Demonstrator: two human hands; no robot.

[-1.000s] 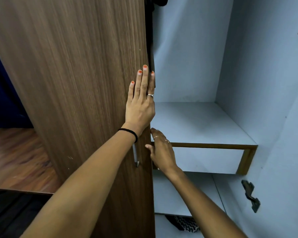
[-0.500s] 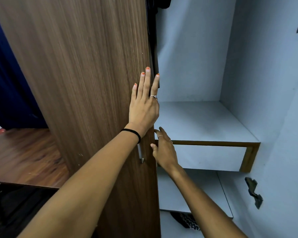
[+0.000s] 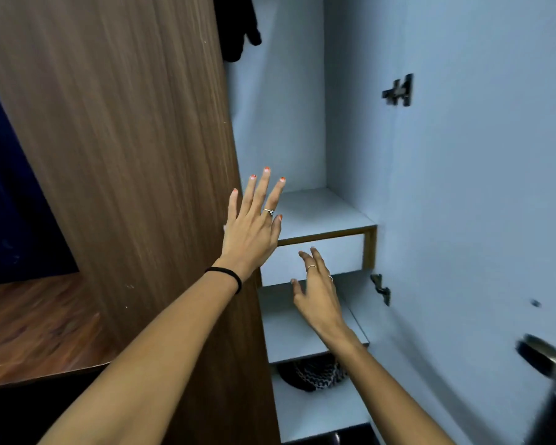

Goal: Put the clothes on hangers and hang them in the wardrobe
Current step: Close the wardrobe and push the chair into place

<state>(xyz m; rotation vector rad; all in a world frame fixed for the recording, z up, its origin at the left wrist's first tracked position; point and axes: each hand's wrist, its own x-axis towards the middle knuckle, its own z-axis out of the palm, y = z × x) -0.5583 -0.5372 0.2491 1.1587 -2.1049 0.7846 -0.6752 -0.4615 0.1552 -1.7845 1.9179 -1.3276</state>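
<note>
- The wardrobe (image 3: 302, 123) stood with its interior showing, pale blue-grey walls inside, and its brown wood-grain door (image 3: 126, 155) took up the left of the view.
- One dark garment (image 3: 238, 27) hung at the top of the wardrobe, just right of the door's edge; its hanger could not be seen.
- One patterned black-and-white piece of clothing (image 3: 315, 374) lay on the lowest visible shelf, under the shelf above it.
- Three shelf levels could be counted inside the wardrobe; the upper shelf (image 3: 321, 213) had a wood-edged front with one white drawer front (image 3: 318, 255) directly beneath.
- The left hand (image 3: 254, 226) was spread open with straight fingers beside the door's edge, gripping nothing; whether it touched the door could not be told. It wore one ring and one black band at the wrist.
- The right hand (image 3: 318, 290) was open in front of the drawer front, fingers loosely extended, holding nothing; two rings showed on it.
- Two dark metal hinges, the upper hinge (image 3: 398, 90) and the lower hinge (image 3: 381, 289), sat on the wardrobe's right wall.
</note>
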